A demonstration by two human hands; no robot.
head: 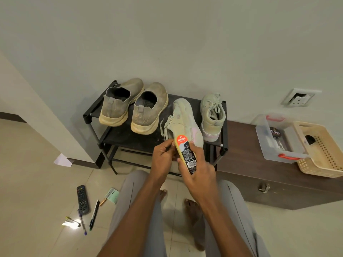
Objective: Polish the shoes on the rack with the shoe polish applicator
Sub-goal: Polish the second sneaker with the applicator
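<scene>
The right hand [199, 171] wraps the slim shoe polish applicator [186, 153] while the left hand [163, 158] pinches the heel of the pale knit sneaker [185, 117], lifted on its side above the rack [118, 134]. A good pass probably means steadying that soft mesh upper and stroking the tip lightly. The applicator's glossy label contrasts with the fabric and the grubby foam soles of the slip-on pair [133, 106].
</scene>
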